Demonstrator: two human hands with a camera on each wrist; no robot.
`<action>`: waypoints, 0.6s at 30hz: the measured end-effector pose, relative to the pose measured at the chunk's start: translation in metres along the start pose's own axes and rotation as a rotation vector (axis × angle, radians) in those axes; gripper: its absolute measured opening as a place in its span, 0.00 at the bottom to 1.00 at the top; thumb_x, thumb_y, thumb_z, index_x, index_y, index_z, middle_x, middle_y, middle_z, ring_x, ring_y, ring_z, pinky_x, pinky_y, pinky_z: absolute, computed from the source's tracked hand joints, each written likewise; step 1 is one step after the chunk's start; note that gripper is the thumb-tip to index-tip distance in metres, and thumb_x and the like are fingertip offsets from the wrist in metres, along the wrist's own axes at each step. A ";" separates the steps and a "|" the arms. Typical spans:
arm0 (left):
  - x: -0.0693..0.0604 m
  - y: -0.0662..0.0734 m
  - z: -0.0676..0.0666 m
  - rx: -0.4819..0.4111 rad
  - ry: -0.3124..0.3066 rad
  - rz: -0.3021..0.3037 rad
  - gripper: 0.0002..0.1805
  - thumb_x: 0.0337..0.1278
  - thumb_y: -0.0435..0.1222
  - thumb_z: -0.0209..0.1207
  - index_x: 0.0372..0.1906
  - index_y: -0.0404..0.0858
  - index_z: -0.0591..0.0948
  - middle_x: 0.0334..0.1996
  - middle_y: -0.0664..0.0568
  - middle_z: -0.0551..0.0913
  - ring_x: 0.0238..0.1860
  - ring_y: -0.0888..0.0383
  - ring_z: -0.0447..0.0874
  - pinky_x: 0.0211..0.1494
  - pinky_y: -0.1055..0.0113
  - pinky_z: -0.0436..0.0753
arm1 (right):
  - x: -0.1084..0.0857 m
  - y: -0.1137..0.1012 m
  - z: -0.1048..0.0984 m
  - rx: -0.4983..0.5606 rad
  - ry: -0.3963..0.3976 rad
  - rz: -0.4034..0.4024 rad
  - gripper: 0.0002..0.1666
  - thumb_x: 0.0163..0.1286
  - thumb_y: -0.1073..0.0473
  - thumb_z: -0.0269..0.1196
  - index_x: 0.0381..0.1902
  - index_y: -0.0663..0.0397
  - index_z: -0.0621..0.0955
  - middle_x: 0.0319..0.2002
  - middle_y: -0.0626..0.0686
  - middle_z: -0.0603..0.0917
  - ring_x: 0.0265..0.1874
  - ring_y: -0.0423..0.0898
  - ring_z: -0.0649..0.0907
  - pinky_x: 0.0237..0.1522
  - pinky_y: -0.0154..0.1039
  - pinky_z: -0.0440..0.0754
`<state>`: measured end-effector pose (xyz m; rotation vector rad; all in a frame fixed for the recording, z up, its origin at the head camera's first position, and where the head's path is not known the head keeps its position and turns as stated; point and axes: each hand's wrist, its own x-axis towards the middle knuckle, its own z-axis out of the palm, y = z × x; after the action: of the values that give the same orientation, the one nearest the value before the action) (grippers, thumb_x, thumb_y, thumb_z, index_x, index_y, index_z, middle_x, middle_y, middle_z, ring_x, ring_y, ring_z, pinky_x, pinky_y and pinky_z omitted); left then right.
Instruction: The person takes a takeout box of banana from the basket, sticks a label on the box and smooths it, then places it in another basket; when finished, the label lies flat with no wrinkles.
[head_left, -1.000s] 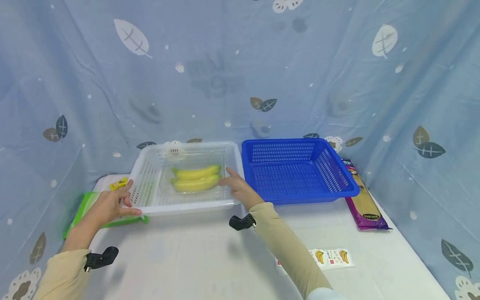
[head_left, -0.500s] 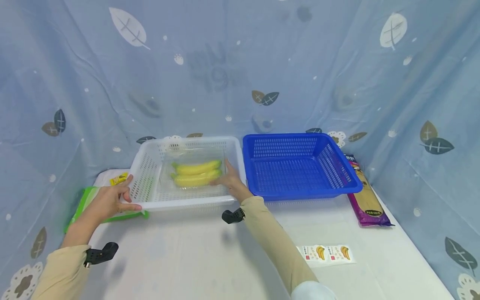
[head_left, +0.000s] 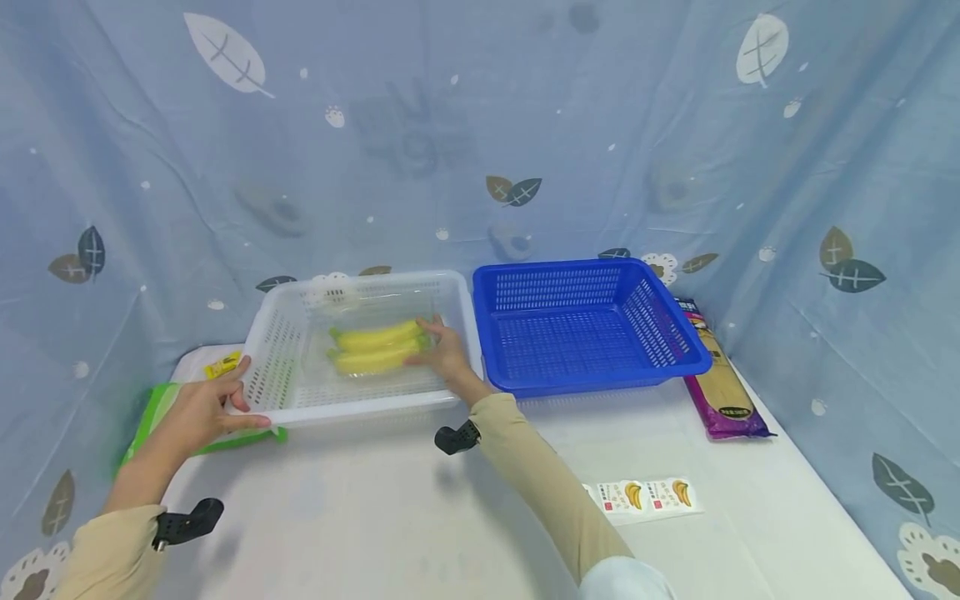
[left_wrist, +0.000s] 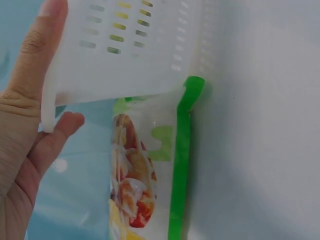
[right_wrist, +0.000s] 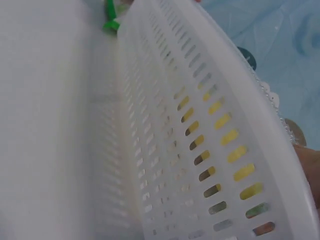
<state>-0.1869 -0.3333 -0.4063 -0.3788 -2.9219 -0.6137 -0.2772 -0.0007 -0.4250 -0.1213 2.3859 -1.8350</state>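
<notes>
A white perforated basket [head_left: 360, 408] stands left of centre in the head view. My left hand [head_left: 198, 408] holds its front left corner, and in the left wrist view the rim lies between the digits of that left hand [left_wrist: 25, 130]. Inside the basket are two yellow bananas [head_left: 375, 348] in a clear plastic pack [head_left: 318, 329]. Reaching over the front right rim, my right hand [head_left: 447, 357] has thumb and fingers at the right ends of the bananas, gripping the pack there. In the right wrist view the basket wall [right_wrist: 165, 110] hides most of that hand.
A blue perforated basket [head_left: 592, 382] stands close to the white one's right side. Beyond it lies a purple-and-tan packet [head_left: 722, 383]. A strip of banana labels [head_left: 645, 497] lies at front right. A green-edged bag [head_left: 153, 412] and a small yellow packet [head_left: 222, 364] are at left.
My right hand has moved left inside the white basket, its fingers coming from beside the pack onto the bananas' right ends. The left hand keeps its hold on the corner.
</notes>
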 end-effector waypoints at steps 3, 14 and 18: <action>-0.001 0.000 0.001 -0.005 0.019 0.009 0.26 0.27 0.42 0.78 0.17 0.44 0.68 0.62 0.28 0.66 0.15 0.62 0.53 0.17 0.69 0.58 | -0.002 -0.001 0.001 -0.007 0.055 -0.007 0.32 0.48 0.69 0.74 0.54 0.59 0.80 0.71 0.53 0.61 0.70 0.53 0.61 0.68 0.44 0.58; -0.001 0.000 -0.001 -0.016 0.033 -0.013 0.26 0.27 0.41 0.79 0.17 0.43 0.68 0.62 0.29 0.67 0.17 0.61 0.53 0.19 0.69 0.59 | -0.002 -0.008 0.001 0.043 0.149 0.046 0.16 0.43 0.67 0.78 0.32 0.60 0.85 0.64 0.50 0.72 0.65 0.54 0.70 0.67 0.45 0.62; -0.002 0.000 0.001 -0.020 0.057 0.016 0.27 0.26 0.43 0.79 0.17 0.43 0.68 0.61 0.28 0.68 0.16 0.62 0.51 0.18 0.70 0.59 | -0.003 -0.007 0.000 0.098 0.150 0.029 0.15 0.43 0.71 0.77 0.30 0.64 0.84 0.65 0.53 0.71 0.65 0.53 0.69 0.66 0.44 0.63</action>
<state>-0.1851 -0.3329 -0.4078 -0.3797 -2.8581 -0.6416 -0.2740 -0.0022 -0.4183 0.0621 2.3731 -2.0096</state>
